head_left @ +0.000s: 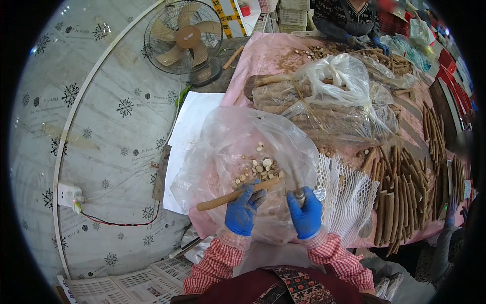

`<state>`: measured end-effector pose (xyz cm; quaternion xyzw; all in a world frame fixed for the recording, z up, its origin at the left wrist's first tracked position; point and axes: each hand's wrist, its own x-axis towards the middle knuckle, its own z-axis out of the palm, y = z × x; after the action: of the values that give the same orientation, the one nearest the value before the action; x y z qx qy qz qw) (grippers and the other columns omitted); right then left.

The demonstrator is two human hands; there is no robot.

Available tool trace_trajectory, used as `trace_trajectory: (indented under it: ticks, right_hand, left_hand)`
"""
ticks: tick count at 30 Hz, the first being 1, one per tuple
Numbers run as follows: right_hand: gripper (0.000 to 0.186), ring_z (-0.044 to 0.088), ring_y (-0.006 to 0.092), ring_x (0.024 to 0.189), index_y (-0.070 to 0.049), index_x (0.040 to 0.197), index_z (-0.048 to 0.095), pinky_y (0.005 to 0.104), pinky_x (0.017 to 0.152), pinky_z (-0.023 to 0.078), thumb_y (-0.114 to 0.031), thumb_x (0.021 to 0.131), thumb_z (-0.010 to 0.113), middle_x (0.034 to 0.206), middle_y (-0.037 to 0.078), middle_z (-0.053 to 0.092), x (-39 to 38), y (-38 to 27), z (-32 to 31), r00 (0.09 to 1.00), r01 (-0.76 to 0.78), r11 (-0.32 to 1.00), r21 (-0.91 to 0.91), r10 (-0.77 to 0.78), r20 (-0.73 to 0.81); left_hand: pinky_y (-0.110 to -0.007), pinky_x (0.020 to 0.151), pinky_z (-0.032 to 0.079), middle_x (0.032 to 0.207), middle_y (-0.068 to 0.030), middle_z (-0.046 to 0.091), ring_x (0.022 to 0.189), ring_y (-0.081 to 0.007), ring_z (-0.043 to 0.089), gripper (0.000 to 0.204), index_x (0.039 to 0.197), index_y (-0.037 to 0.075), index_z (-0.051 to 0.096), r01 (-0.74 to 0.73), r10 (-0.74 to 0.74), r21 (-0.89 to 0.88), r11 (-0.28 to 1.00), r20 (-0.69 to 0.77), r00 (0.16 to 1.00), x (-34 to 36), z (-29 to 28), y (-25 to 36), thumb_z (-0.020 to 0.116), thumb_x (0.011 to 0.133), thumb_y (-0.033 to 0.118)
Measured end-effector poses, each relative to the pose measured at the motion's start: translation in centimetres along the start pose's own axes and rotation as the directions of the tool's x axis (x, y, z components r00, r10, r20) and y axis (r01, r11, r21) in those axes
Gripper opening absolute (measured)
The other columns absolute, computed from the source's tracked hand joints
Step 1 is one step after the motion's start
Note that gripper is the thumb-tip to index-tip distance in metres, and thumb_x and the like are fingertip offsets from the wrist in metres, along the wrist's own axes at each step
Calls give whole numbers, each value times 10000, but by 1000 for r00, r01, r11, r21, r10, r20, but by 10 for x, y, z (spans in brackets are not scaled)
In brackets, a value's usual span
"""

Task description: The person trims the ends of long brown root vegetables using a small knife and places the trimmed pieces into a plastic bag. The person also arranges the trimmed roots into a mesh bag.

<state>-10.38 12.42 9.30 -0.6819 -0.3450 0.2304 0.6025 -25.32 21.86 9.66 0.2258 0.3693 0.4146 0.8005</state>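
My left hand (242,213), in a blue glove, grips a long brown root stick (215,202) that lies slanted across the crumpled clear plastic bag (200,154). My right hand (305,215), also gloved, is closed around the metal handle of a tool (297,190) whose greyish shaft extends up over the bag; its working end is unclear. The stick's right end is close beside this tool. Pale round cut slices (266,163) lie scattered on the plastic just above my hands. White foam mesh sleeves (344,197) lie right of my right hand.
Plastic-wrapped root bundles (319,121) and piles of sticks (400,202) cover the pink cloth (240,68). White paper (182,116) lies left. A fan (183,38) stands at back left, near a socket-bearing wall (106,142). A co-worker (349,25) works opposite; another person's arm (445,243) shows at right.
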Motion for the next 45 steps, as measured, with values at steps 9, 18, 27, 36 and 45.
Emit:
trace_trajectory:
  ticks: [9,18,27,36,45]
  right_hand:
    - [238,613,349,643,-81,837,563,410,558,477,-283,860,686,726,152,597,5,2,27,979,192,875,-444,-141,147]
    - [380,633,396,735,-72,962,621,460,665,500,-445,889,594,765,194,650,18,39,28,879,-22,901,-433,224,420]
    - [395,526,88,589,-15,1008,666,275,541,439,-396,903,655,688,21,614,20,13,-12,741,-505,859,83,382,552]
    - [291,512,80,516,-45,888,722,245,474,410,-335,852,722,641,10,626,-15,45,-102,866,-495,819,292,434,249]
    - [172,505,81,559,-41,923,644,241,498,404,-186,861,713,734,-10,607,-60,70,-316,601,-186,968,170,249,-760]
  left_hand:
    - [-274,785,560,1029,-92,667,889,-159,652,273,1166,-15,603,-97,99,-102,990,8,995,-3,-18,-4,582,950,150]
    - [-264,584,469,807,-49,614,696,-134,564,233,1064,-4,626,-51,40,-91,995,-123,992,3,-30,16,626,921,180]
    - [-292,545,478,812,-122,618,631,-174,570,187,1015,-53,590,55,-77,438,897,33,996,2,-18,-10,587,922,110]
    - [-272,614,486,893,-81,634,700,-134,578,291,1167,-51,570,-74,-143,615,785,296,944,9,56,-49,591,920,101]
    - [-273,762,523,1120,-91,609,870,-140,609,359,1237,-9,546,-9,-497,835,550,336,800,5,108,-117,620,932,165]
